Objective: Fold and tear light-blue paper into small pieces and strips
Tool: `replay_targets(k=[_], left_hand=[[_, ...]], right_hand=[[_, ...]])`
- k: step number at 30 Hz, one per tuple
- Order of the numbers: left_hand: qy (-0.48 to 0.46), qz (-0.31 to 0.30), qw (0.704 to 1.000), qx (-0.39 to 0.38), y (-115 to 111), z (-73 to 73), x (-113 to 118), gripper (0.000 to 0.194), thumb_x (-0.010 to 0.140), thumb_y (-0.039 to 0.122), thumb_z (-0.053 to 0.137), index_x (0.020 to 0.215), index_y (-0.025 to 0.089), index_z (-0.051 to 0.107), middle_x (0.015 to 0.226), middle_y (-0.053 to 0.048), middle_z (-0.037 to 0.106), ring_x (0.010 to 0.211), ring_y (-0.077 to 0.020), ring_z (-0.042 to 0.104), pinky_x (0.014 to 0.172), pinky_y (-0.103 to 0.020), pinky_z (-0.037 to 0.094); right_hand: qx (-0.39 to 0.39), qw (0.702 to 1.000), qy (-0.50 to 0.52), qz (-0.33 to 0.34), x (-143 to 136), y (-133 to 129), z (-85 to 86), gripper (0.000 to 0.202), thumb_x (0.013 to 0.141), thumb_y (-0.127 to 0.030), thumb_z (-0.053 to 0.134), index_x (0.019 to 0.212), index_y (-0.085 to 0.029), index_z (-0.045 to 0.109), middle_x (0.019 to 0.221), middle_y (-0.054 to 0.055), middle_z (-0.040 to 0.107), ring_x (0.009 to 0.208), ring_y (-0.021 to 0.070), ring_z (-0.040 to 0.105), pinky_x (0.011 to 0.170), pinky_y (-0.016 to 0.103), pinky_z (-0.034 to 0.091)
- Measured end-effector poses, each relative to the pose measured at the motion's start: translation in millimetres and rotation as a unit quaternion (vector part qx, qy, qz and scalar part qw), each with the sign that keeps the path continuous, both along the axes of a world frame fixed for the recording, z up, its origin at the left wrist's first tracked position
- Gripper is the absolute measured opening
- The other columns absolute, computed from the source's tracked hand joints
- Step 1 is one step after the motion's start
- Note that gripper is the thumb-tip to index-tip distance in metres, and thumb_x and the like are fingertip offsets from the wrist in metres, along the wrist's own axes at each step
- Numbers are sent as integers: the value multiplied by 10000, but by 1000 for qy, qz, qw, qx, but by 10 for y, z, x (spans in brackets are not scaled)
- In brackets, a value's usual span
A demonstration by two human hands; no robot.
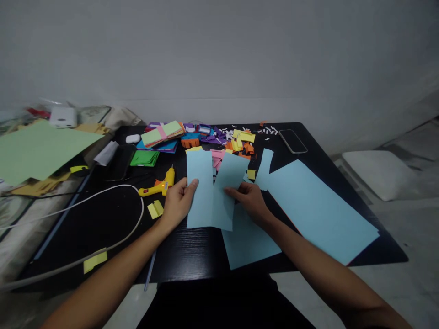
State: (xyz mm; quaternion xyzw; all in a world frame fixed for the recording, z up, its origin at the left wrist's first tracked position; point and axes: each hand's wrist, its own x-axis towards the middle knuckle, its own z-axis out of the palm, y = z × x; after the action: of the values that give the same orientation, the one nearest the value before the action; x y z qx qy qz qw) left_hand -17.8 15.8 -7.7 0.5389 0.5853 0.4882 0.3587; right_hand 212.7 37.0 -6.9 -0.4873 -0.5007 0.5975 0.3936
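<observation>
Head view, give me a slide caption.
Left hand and right hand hold blue paper over a black table, near a yellow glue gun.

Pale-blue paper [210, 206] — yellow glue gun [168, 181]

A yellow glue gun [162, 183] lies on the black counter [103, 212], left of centre — a white cable [61, 268] loops nearby. Behind are folded green paper [144, 158] and a small white case [133, 139]. Toward the back right lies a phone [292, 141] — white scraps [270, 130] are strewn near it. A white cushion [369, 173] sits beyond the right edge.
</observation>
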Motion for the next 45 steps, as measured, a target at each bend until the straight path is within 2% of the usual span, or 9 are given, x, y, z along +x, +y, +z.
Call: replay_targets(k=[4, 8, 15, 19, 25, 36, 38, 42, 45], left_hand=[[86, 21, 995, 42, -9, -4, -25, 445, 947, 497, 628, 649, 222, 446, 548, 56, 327, 530, -119, 313, 505, -271, 235], [110, 37, 992, 58, 8, -5, -49, 400, 965, 445, 614, 664, 221, 476, 560, 51, 360, 538, -126, 344, 516, -275, 262], [96, 39, 993, 53, 34, -41, -74, 422, 990, 458, 585, 661, 225, 461, 565, 51, 343, 531, -128, 322, 517, -282, 255], [51, 18, 998, 40, 15, -41, -60, 420, 977, 470, 595, 670, 220, 454, 574, 57, 321, 531, -119, 316, 503, -264, 246], [46, 5, 999, 21, -13, -32, -26, 375, 958, 487, 617, 726, 213, 507, 545, 79, 331, 490, -102, 314, 468, -237, 243], [148, 53, 984, 87, 27, -33, -78, 361, 984, 430, 579, 717, 227, 446, 544, 68, 357, 482, -107, 350, 482, -256, 265], [166, 68, 979, 95, 37, -25, -92, 362, 980, 425, 579, 713, 229, 432, 544, 67, 366, 489, -110, 369, 494, -258, 282], [183, 80, 975, 99, 45, -10, -105, 370, 976, 415, 573, 700, 231, 411, 537, 66, 366, 482, -108, 371, 492, -262, 275], [188, 84, 973, 102, 56, 0, -122, 367, 971, 414, 572, 697, 231, 410, 534, 68, 365, 481, -108, 377, 494, -262, 271]], right_hand=[[-1, 1000, 14, -17, -17, 4, -26, 339, 744, -507, 869, 833, -192, 783, 796, 48, 763, 675, 190, 668, 608, 338, 533], [-5, 999, 29, -31, -18, 9, -19, 350, 732, -514, 879, 828, -192, 784, 830, 52, 776, 711, 198, 693, 633, 338, 558], [-48, 996, 25, 77, 4, -12, 2, 328, 752, -496, 889, 896, -208, 826, 899, 67, 797, 740, 206, 713, 649, 348, 590], [-21, 999, 9, 41, -1, -2, -28, 352, 731, -516, 898, 787, -186, 791, 767, 46, 759, 647, 172, 669, 577, 308, 551], [9, 1000, 21, 1, -12, 4, -43, 354, 732, -501, 893, 756, -173, 762, 708, 26, 731, 610, 155, 653, 555, 291, 547], [17, 999, 22, -26, 0, 2, -12, 338, 770, -493, 868, 821, -170, 783, 777, 51, 767, 657, 179, 702, 581, 307, 591], [9, 999, 30, -9, 4, -5, 17, 334, 783, -493, 859, 835, -172, 781, 805, 54, 773, 683, 184, 717, 590, 306, 605], [-19, 996, 58, 72, -2, -21, 20, 310, 737, -461, 903, 815, -186, 783, 807, 44, 774, 677, 182, 724, 574, 300, 620], [-23, 994, 65, 87, -4, -12, -31, 296, 709, -433, 926, 778, -183, 783, 759, 35, 761, 636, 171, 708, 559, 295, 618]])
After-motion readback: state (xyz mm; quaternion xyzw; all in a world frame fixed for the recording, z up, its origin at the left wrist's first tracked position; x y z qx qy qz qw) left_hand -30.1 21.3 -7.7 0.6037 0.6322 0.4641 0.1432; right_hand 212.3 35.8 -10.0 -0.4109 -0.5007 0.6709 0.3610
